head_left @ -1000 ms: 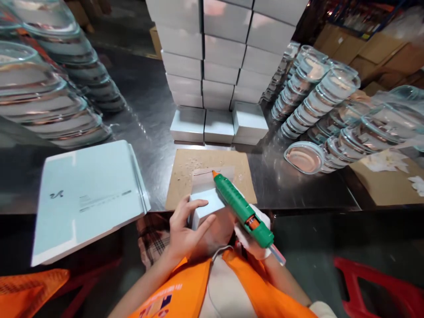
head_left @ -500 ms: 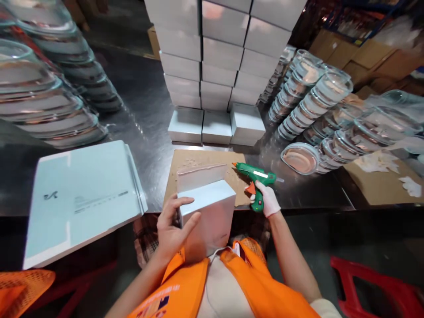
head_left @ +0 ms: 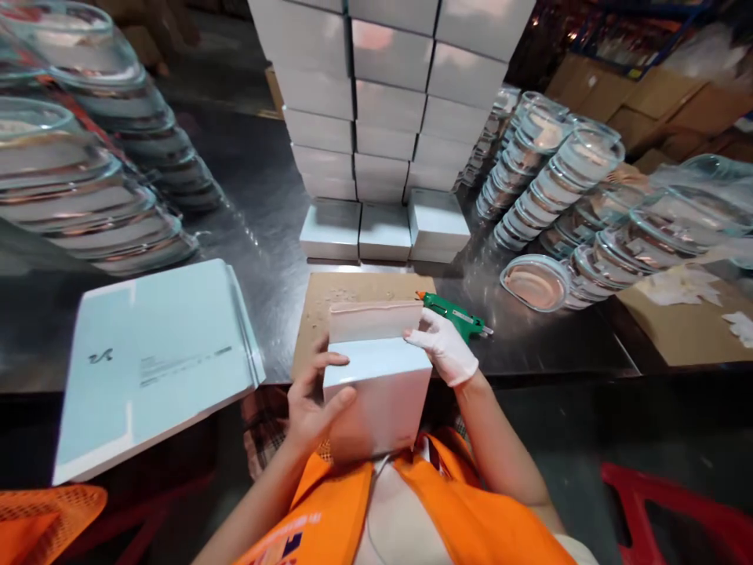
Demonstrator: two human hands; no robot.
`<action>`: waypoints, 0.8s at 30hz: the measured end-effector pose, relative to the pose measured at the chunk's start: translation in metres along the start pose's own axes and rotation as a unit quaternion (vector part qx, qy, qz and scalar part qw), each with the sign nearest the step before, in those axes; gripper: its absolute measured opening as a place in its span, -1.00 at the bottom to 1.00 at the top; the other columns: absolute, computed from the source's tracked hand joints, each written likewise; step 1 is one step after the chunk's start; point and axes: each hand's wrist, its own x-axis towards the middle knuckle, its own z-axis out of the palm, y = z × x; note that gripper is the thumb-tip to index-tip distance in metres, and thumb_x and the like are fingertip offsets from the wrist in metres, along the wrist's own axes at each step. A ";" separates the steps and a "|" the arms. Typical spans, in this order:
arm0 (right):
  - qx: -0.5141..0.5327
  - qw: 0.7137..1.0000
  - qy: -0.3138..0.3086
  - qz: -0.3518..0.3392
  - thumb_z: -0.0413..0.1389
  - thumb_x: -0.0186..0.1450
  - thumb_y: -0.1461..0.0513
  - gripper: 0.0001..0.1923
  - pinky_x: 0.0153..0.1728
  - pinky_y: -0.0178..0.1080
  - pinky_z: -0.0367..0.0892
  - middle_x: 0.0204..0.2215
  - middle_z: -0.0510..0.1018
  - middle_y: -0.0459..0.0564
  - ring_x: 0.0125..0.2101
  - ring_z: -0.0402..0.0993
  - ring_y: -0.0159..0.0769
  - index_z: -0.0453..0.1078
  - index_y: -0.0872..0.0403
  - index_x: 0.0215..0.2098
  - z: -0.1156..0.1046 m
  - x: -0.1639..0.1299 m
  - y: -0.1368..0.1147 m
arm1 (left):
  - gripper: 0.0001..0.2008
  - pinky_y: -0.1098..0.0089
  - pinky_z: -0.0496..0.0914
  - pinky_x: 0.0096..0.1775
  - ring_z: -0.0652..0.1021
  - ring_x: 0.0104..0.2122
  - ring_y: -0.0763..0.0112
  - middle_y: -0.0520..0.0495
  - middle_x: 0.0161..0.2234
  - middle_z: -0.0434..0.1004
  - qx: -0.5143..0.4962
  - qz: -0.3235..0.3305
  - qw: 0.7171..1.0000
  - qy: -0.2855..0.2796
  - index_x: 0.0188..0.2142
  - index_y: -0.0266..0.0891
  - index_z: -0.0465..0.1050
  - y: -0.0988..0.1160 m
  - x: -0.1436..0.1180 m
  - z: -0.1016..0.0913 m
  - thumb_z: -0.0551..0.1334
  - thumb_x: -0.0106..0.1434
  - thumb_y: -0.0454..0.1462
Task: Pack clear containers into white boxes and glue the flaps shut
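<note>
A small pale-blue cardboard box (head_left: 380, 388) is held against my chest at the table's near edge, its top flap standing up. My bare left hand (head_left: 309, 400) grips its left side. My right hand (head_left: 444, 353), in a white glove, touches the box's upper right corner at the flap. The green glue gun (head_left: 456, 314) lies on the metal table just behind my right hand, its orange tip pointing left onto the brown cardboard mat (head_left: 329, 302).
A stack of flat pale-blue box blanks (head_left: 153, 357) lies at the left. Finished boxes (head_left: 385, 118) are piled high at the back centre. Stacks of glass dishes (head_left: 88, 173) stand left and glass lids (head_left: 553, 165) right. A red stool (head_left: 676, 510) is at the lower right.
My right hand carried the glue gun from the box flap to the right, laid it on the table, let go, and came back to the box's right corner. The box turned more upright.
</note>
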 end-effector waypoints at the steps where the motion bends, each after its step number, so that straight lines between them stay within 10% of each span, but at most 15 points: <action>1: -0.004 1.000 0.000 -0.017 0.51 0.05 -0.08 -0.48 -0.02 -0.14 0.54 -0.25 0.71 -0.06 -0.21 0.65 -0.20 0.61 0.04 -0.16 -0.004 0.000 0.002 | -0.54 0.19 0.49 0.10 0.59 0.12 0.08 -0.17 0.06 0.57 -0.032 -0.014 0.999 0.017 -0.06 -0.07 0.51 -0.002 0.001 0.001 0.51 0.17 0.06; 6: -0.169 0.961 -0.169 -0.140 0.28 0.00 -0.45 -0.10 0.23 0.07 0.40 0.13 0.63 0.18 0.15 0.57 0.05 0.61 0.04 -0.04 -0.029 -0.010 -0.002 | -0.32 0.13 0.54 0.06 0.66 0.02 0.16 -0.06 -0.04 0.58 -0.162 -0.030 0.986 0.020 0.26 0.16 0.20 -0.007 0.010 0.002 0.46 0.26 0.03; 9: -0.268 0.922 -0.196 -0.200 0.40 0.14 -0.23 -0.32 0.25 0.07 0.37 0.23 0.55 0.19 0.20 0.54 0.00 0.55 0.00 0.05 -0.027 -0.015 -0.010 | -0.63 0.14 0.52 0.09 0.65 0.03 0.16 -0.09 -0.08 0.57 -0.106 0.005 0.994 -0.019 0.00 -0.01 0.48 -0.004 0.015 -0.003 0.38 0.33 0.07; 15: -0.367 0.844 -0.249 -0.303 0.24 0.38 0.08 -0.59 0.20 -0.05 0.44 0.23 0.53 0.15 0.18 0.52 -0.11 0.55 -0.06 0.17 -0.015 -0.013 -0.009 | -0.57 0.06 0.56 0.07 0.63 0.00 0.12 -0.17 -0.12 0.58 -0.050 0.019 0.998 -0.043 -0.24 -0.14 0.59 0.004 0.018 -0.011 0.31 0.33 0.17; 24: -0.382 0.832 -0.250 -0.315 0.22 0.39 0.07 -0.62 0.15 -0.06 0.49 0.19 0.56 0.12 0.13 0.55 -0.11 0.57 -0.09 0.15 -0.016 -0.015 -0.006 | -0.58 0.01 0.58 0.04 0.67 -0.07 0.13 -0.17 -0.17 0.65 -0.112 -0.001 0.993 -0.040 -0.26 -0.13 0.54 0.000 0.015 -0.008 0.36 0.30 0.16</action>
